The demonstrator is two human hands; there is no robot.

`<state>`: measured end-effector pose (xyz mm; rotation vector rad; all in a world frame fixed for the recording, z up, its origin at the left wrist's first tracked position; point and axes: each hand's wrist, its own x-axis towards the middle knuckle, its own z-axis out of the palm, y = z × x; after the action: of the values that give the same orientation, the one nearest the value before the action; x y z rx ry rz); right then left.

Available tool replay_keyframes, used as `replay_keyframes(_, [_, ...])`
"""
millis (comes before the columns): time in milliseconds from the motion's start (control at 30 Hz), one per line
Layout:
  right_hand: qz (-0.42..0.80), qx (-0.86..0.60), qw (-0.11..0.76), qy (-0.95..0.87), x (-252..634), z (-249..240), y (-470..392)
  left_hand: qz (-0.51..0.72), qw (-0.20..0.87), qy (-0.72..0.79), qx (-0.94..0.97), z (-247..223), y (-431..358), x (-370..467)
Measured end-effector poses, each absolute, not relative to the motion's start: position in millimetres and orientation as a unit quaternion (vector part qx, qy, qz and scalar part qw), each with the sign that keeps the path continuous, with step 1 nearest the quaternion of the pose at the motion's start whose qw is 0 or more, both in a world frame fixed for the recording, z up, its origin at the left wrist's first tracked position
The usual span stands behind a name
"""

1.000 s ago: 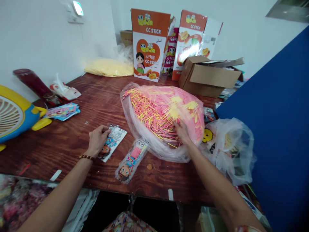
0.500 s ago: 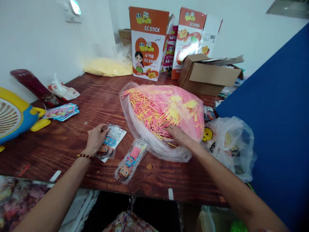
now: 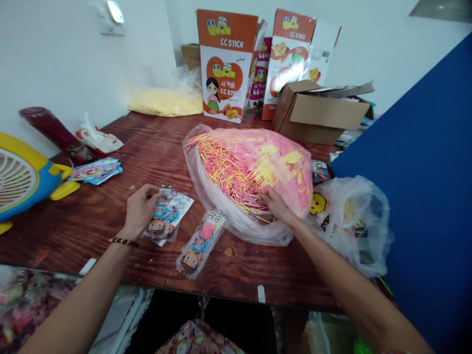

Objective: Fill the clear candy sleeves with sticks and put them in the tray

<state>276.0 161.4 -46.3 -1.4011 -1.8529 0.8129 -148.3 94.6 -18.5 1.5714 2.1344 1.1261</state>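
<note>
My left hand (image 3: pixel 140 209) pinches the upper edge of a clear printed pouch (image 3: pixel 157 219) with a cartoon face, over a small stack of similar pouches (image 3: pixel 180 209). Thin pink and yellow sticks (image 3: pixel 224 172) fill a large clear plastic bag (image 3: pixel 254 237), which lies with its mouth open. My right hand (image 3: pixel 277 205) is at the bag's near side, its fingers closed among the sticks; how many it grips is hidden. Between my hands lies a filled pouch (image 3: pixel 199 248) with pink sticks showing through, its top touching the bag.
Printed cartons (image 3: pixel 226 64) and an opened brown box (image 3: pixel 324 115) stand at the back. A yellow-filled bag (image 3: pixel 165 102) lies behind. To the left are a toy-like fan (image 3: pixel 25 177), a tissue pack (image 3: pixel 98 139) and printed cards (image 3: pixel 96 170). A plastic bag (image 3: pixel 363 221) sits beside the blue panel (image 3: pixel 427 187).
My left hand has shifted slightly left, drawing the top pouch away from the stack. My right hand has moved a little right, and its fingers have drawn together among the sticks.
</note>
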Motion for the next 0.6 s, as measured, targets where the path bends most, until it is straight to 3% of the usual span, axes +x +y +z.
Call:
replay_keyframes(133, [0.471, -0.483, 0.462, -0.576, 259, -51, 150, 0.485, 0.2, 0.69, 0.499, 0, 87, -135])
replay_keyframes(367, [0.488, -0.513, 0.478, -0.52, 246, -55, 143, 0.558, 0.305, 0.62, 0.459, 17, 74, -114])
replay_keyframes(600, [0.58, -0.416, 0.485, -0.505, 207, -7, 124, 0.505, 0.438, 0.572, 0.476, 15, 56, -60])
